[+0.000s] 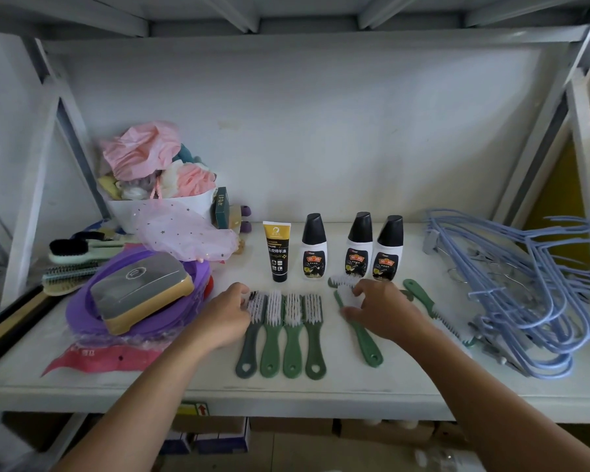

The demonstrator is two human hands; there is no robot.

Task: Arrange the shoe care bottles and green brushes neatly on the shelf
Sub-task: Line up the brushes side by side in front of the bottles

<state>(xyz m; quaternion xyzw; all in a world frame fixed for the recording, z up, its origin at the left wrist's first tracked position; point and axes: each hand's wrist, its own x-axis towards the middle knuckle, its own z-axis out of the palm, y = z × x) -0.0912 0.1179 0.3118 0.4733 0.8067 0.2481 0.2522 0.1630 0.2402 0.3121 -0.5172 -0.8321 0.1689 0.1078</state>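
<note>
On the white shelf several green brushes lie side by side, handles toward me. My left hand rests against the leftmost brush head. My right hand grips the head of another green brush lying slanted to the right. A further brush lies beyond it, and one more peeks out behind my fingers. At the back stand a black and yellow tube and three white bottles with black caps.
A purple basin with a grey and tan box sits at the left, with a white tub of pink items behind it. Blue hangers are piled at the right. Other brushes lie at the far left.
</note>
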